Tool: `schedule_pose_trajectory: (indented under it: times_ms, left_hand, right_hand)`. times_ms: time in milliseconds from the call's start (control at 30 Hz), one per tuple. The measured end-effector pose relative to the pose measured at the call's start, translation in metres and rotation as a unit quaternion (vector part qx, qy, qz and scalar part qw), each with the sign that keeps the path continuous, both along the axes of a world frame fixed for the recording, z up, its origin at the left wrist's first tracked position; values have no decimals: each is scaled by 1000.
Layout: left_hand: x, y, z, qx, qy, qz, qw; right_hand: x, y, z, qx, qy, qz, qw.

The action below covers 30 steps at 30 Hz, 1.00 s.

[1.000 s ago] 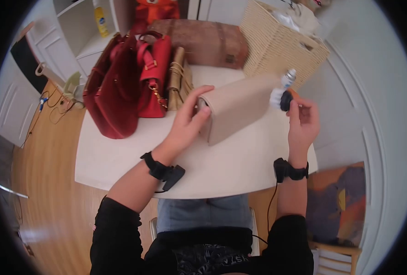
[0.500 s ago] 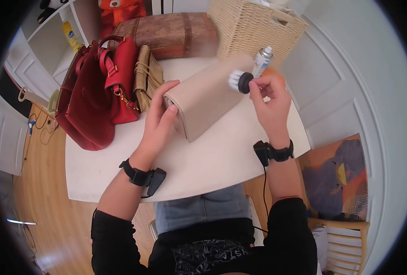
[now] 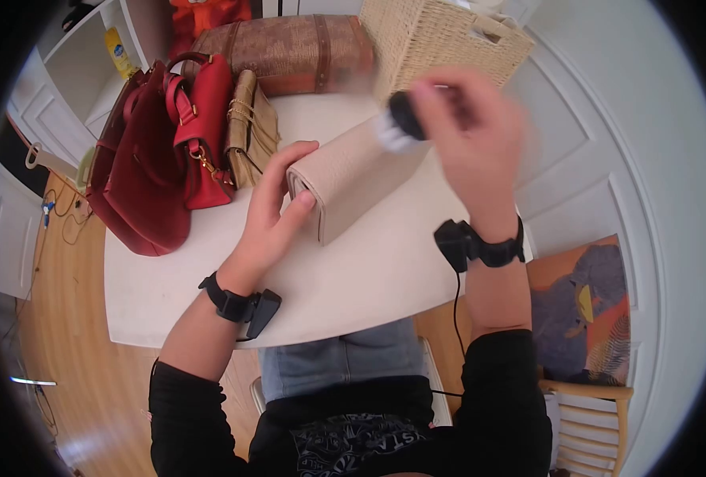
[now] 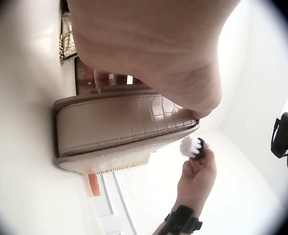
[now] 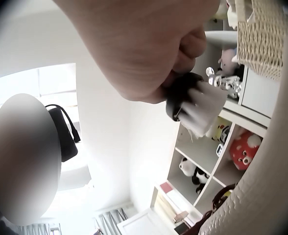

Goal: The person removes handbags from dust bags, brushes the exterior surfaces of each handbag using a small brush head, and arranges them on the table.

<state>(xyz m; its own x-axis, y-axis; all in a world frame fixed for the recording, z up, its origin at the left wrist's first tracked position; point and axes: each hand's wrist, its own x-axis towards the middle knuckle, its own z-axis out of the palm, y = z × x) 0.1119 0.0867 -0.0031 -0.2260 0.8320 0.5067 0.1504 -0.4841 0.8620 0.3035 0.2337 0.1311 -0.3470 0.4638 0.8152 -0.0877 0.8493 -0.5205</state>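
Note:
A beige bag (image 3: 345, 171) with a crocodile-like texture stands on the white table, its side panel (image 4: 119, 122) facing the left wrist camera. My left hand (image 3: 269, 215) grips its near left end, thumb on the side and fingers over the top. In my right hand (image 3: 480, 143) a round brush with a black back (image 3: 405, 115) and white bristles (image 3: 396, 135) is pinched, held at the bag's upper right part. The right wrist view has the white bristles (image 5: 203, 110) just off the beige surface (image 5: 261, 186); contact cannot be told.
Left of the bag stand a dark red bag (image 3: 142, 175), a red handbag (image 3: 206, 127) and a gold bag (image 3: 251, 127). Behind are a brown patterned case (image 3: 289, 52) and a woven basket (image 3: 424, 48). The white table's (image 3: 289, 318) front edge lies near my body.
My right hand has moved up and over the bag's far end with the brush, now covering the spray can seen before. The left hand keeps its grip; the whole view has shifted.

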Motion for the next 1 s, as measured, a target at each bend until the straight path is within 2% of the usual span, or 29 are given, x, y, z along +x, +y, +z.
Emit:
schedule_pose_trajectory:
  times_ms: [33, 100, 133, 300, 367, 500, 567, 633, 700, 867, 933, 967, 1000]
  left_hand:
    - [0, 0, 1, 2, 8, -1, 1000]
    - [2, 0, 1, -5, -9, -4, 1000]
    - [1, 0, 2, -10, -23, -6, 1000]
    - [-1, 0, -4, -22, -24, 15, 999]
    - [-2, 3, -5, -17, -28, 13, 999]
    - [-3, 5, -5, -12, -21, 17, 1000]
    - [-4, 4, -9, -2, -14, 28, 1000]
    - [-5, 7, -10, 3, 17, 32, 999]
    - [-6, 4, -8, -10, 12, 30, 999]
    - [-5, 3, -7, -33, -7, 27, 999]
    - [-5, 5, -7, -19, -2, 34, 999]
    - [-4, 5, -6, -19, 0, 30, 999]
    - [-3, 3, -4, -28, -14, 25, 999]
  right_hand:
    - [-7, -3, 2, -1, -2, 0, 1000]
    - [-19, -8, 8, 94, -212, 8, 973]
    - [-22, -11, 12, 100, -223, -3, 970]
    - [-32, -18, 19, 38, -146, 14, 988]
    - [-37, -16, 11, 144, -229, 40, 962]
    - [-32, -10, 10, 140, -187, 11, 972]
    - [-20, 3, 20, -4, -112, -18, 994]
    - [-20, 19, 10, -13, -71, 12, 997]
    - [-19, 27, 3, 104, -231, -76, 964]
    - [-2, 37, 11, 43, -172, -119, 977]
    - [1, 45, 16, 3, -65, -117, 991]
    - [0, 52, 10, 2, -63, -120, 991]
    - [-3, 62, -3, 61, -120, -137, 981]
